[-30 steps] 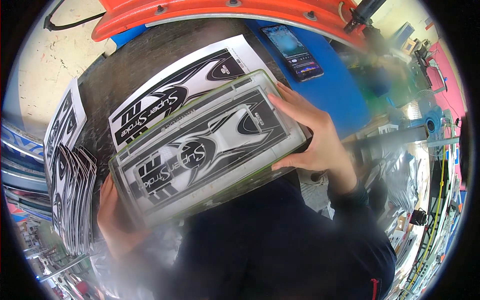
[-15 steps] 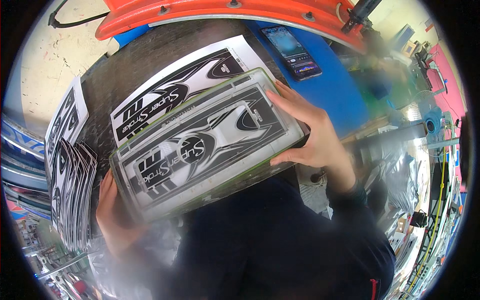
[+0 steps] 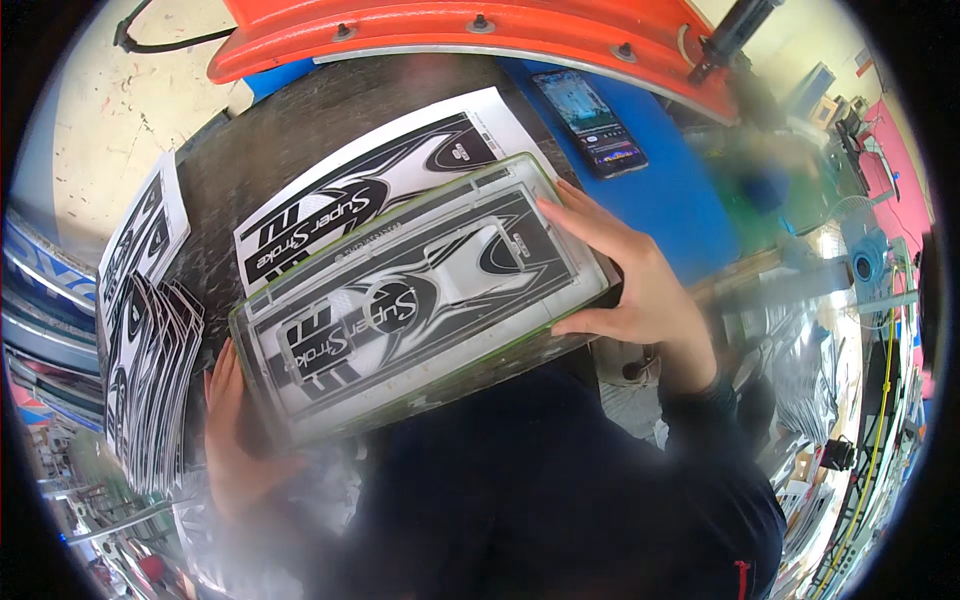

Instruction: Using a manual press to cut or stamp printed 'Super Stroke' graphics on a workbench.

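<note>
A clear rectangular cutting die point(image 3: 450, 372) with a greenish edge lies tilted over a white sheet printed in black point(image 3: 300, 208). Black-and-white print shows through it, framed by thin inset outlines. Along its left short side rests my left hand point(image 3: 235, 440), fingers on the edge; the lower part of this hand is hazy. My right hand point(image 3: 645, 290) clasps the other end, with the fingers at the far right corner and the thumb against the near edge. Beyond the die, the far part of the printed sheet stays uncovered on the dark worktop point(image 3: 215, 170).
At the left stand a fanned stack of printed pieces point(image 3: 155, 385) and a curled printed sheet point(image 3: 150, 225). A phone point(image 3: 595, 130) with its screen lit lies on a blue mat point(image 3: 675, 185). An orange metal beam point(image 3: 470, 50) with bolts spans the far side.
The whole view has shifted slightly, so everything appears a little lower and to the right. Both hands keep their hold, and the die lies almost the same over the sheet.
</note>
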### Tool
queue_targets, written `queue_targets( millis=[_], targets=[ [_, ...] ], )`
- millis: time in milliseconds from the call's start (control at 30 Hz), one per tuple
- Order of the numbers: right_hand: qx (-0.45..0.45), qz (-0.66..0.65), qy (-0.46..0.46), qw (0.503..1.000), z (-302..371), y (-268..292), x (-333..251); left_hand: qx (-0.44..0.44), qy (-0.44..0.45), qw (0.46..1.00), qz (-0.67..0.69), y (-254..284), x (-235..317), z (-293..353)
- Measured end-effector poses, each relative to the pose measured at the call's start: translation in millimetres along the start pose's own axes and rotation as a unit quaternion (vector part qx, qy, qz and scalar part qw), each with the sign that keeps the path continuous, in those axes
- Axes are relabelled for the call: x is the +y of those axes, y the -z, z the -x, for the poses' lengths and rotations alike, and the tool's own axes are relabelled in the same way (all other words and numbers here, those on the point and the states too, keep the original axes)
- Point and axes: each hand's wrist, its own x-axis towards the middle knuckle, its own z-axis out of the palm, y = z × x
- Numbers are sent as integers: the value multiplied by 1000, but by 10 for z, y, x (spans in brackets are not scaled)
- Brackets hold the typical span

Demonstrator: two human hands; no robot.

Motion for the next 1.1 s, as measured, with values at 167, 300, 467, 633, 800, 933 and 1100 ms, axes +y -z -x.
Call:
queue_targets(
  millis=[167, 300, 467, 633, 800, 933, 1100],
  targets=[
    [6, -37, -46, 998, 48, 13, 5, 55, 10, 998, 9, -73, -50, 1],
    [-7, -16, -33, 999, 25, -73, -1, 23, 13, 999, -18, -15, -100, 63],
    [-13, -52, -58, 997, -2, -143, -35, 43, 6, 999, 16, -30, -78, 132],
    [14, -103, -72, 992, 20, -192, -22, 56, 18, 998, 37, -48, -67, 128],
    [11, -80, -62, 995, 15, -176, 4, 64, 21, 996, 53, -39, -70, 121],
    [11, -85, -63, 994, 8, -184, -17, 71, 17, 996, 49, -40, -72, 125],
    [9, -103, -71, 992, 10, -190, -32, 62, 16, 997, 32, -38, -76, 119]
  ],
)
